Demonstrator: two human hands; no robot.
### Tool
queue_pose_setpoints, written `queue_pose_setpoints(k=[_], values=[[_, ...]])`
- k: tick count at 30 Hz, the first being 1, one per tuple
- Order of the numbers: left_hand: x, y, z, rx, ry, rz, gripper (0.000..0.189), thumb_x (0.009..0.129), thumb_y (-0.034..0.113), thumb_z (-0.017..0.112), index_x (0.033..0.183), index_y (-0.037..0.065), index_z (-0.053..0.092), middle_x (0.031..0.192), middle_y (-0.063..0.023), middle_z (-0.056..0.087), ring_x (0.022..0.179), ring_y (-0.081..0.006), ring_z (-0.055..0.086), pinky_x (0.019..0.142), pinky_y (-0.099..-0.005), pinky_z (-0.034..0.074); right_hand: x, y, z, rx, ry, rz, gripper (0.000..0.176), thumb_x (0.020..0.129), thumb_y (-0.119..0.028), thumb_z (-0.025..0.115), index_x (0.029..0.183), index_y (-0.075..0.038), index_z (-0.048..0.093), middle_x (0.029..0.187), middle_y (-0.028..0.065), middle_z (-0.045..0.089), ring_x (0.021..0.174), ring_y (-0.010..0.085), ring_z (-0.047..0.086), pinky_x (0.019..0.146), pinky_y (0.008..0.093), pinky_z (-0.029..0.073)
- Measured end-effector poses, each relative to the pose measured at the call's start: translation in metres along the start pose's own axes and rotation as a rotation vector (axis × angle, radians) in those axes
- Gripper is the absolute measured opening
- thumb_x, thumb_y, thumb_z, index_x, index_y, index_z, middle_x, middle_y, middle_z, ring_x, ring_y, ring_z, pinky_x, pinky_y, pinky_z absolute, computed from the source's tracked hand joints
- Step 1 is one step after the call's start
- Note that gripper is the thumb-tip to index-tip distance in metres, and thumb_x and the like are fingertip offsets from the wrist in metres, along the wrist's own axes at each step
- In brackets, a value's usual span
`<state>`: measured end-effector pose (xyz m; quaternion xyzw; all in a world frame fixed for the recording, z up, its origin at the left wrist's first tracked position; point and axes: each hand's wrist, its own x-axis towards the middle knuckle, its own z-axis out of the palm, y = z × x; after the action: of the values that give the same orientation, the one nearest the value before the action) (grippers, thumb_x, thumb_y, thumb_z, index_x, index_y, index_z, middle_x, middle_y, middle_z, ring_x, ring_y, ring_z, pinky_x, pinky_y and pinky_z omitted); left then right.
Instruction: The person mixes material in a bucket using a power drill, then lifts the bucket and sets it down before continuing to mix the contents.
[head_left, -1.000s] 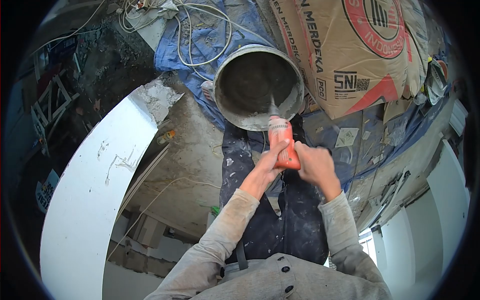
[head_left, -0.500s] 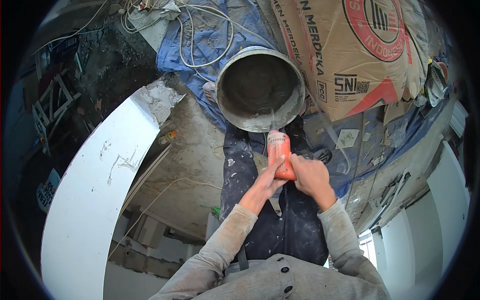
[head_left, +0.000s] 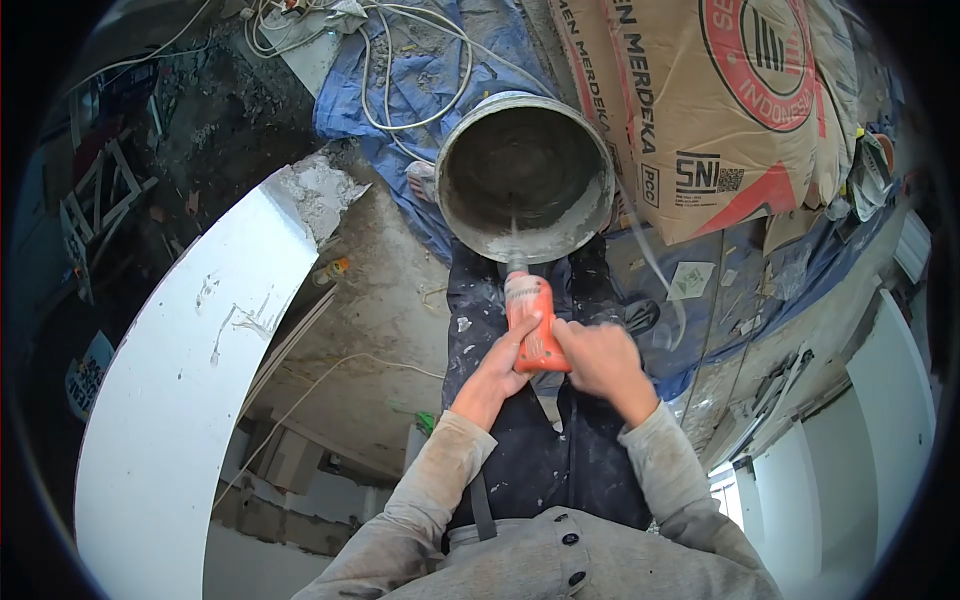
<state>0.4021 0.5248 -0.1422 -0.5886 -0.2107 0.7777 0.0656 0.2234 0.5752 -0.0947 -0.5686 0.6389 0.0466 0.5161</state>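
Observation:
An orange electric drill (head_left: 536, 318) is held between my two hands, its front end pointing down into a bucket (head_left: 590, 222). My left hand (head_left: 500, 362) closes round the drill's left side, with the thumb on top. My right hand (head_left: 606, 362) wraps the rear right part, where the handle is hidden by the fingers. A thin shaft (head_left: 514, 225) runs from the drill over the near rim into the bucket. Grey wet mix (head_left: 520, 160) lies inside, and the shaft's lower end is hard to make out.
Brown cement bags (head_left: 690, 130) stand right of the bucket. A blue tarp (head_left: 345, 90) with looping cable (head_left: 440, 122) lies beyond it. A white curved ledge (head_left: 170, 370) with a broken end rises at left. My bare foot (head_left: 421, 181) is beside the bucket.
Both hands and the drill have shifted left and slightly nearer my body. The shaft has moved left across the bucket's near side. Both hands keep their hold.

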Motion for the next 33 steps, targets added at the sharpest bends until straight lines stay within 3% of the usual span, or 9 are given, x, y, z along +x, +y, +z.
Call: queue_pose_setpoints(k=[5,7,11,20,22,24,26,30,33], values=[[0.004,0.005,-0.007,-0.053,-0.039,0.005,0.041,0.095,0.031,0.068,0.125,0.007,0.054,0.111,-0.0091,0.068,0.098,-0.0217,0.070,0.089,-0.0396,0.058,0.003,-0.003,-0.001,0.045,0.057,-0.016,0.031,0.072,-0.010,0.068,0.099,-0.008,0.053,0.077,0.0120,0.066,0.065,0.0344,0.067,0.059,0.0453,0.051],[0.001,0.006,-0.007,-0.051,-0.022,0.020,0.040,0.095,0.030,0.069,0.125,0.006,0.054,0.111,-0.0091,0.068,0.098,-0.0215,0.070,0.089,-0.0389,0.058,0.003,-0.006,-0.006,0.001,0.018,-0.016,0.033,0.073,-0.008,0.069,0.102,-0.009,0.053,0.080,0.0096,0.065,0.067,0.0303,0.068,0.063,0.0410,0.053],[-0.002,0.012,-0.009,-0.054,-0.039,0.047,0.040,0.096,0.030,0.068,0.125,0.006,0.054,0.111,-0.0093,0.068,0.099,-0.0211,0.070,0.090,-0.0381,0.058,0.010,-0.009,-0.007,0.015,0.066,-0.036,0.029,0.072,-0.009,0.067,0.097,-0.008,0.052,0.077,0.0106,0.065,0.067,0.0330,0.066,0.061,0.0436,0.050],[-0.003,0.023,0.003,-0.011,-0.010,0.084,0.041,0.096,0.030,0.068,0.127,0.007,0.055,0.115,-0.0087,0.067,0.101,-0.0204,0.069,0.089,-0.0393,0.057,0.020,-0.003,-0.012,-0.029,0.122,-0.071,0.026,0.073,-0.009,0.068,0.093,-0.009,0.051,0.076,0.0085,0.062,0.067,0.0307,0.065,0.061,0.0395,0.048],[0.001,0.025,0.013,0.024,0.029,0.138,0.045,0.092,0.030,0.073,0.124,0.002,0.058,0.112,-0.0101,0.069,0.097,-0.0223,0.070,0.087,-0.0397,0.057,0.020,0.003,-0.012,-0.006,0.155,-0.050,0.028,0.073,-0.009,0.068,0.094,-0.008,0.051,0.076,0.0095,0.062,0.068,0.0318,0.066,0.062,0.0419,0.048],[-0.001,0.033,0.031,0.086,0.047,0.136,0.045,0.091,0.031,0.073,0.124,0.003,0.059,0.111,-0.0096,0.069,0.096,-0.0221,0.070,0.085,-0.0404,0.057,0.019,-0.004,-0.022,-0.009,0.054,0.081,0.030,0.072,-0.008,0.069,0.095,-0.008,0.050,0.078,0.0124,0.063,0.071,0.0352,0.066,0.064,0.0461,0.050],[0.009,0.038,0.046,0.158,0.050,0.134,0.045,0.091,0.032,0.073,0.123,0.004,0.060,0.111,-0.0091,0.070,0.095,-0.0219,0.071,0.084,-0.0412,0.057,0.020,0.012,-0.029,0.039,0.141,0.125,0.035,0.070,-0.007,0.070,0.098,-0.009,0.049,0.084,0.0112,0.066,0.072,0.0362,0.067,0.067,0.0468,0.052],[0.029,0.043,0.060,0.251,0.057,0.154,0.050,0.089,0.038,0.074,0.123,0.003,0.061,0.111,-0.0097,0.071,0.094,-0.0230,0.071,0.082,-0.0442,0.058,0.026,0.037,-0.036,0.111,0.144,0.097,0.036,0.069,-0.005,0.070,0.098,-0.009,0.049,0.080,0.0142,0.067,0.073,0.0396,0.066,0.066,0.0478,0.051],[0.042,0.044,0.068,0.209,0.010,0.156,0.048,0.089,0.035,0.075,0.125,0.007,0.058,0.112,-0.0070,0.069,0.097,-0.0198,0.069,0.088,-0.0409,0.056,0.031,0.049,-0.040,0.047,0.166,0.089,0.034,0.070,-0.006,0.069,0.098,-0.010,0.050,0.080,0.0147,0.067,0.073,0.0397,0.067,0.066,0.0491,0.051]])
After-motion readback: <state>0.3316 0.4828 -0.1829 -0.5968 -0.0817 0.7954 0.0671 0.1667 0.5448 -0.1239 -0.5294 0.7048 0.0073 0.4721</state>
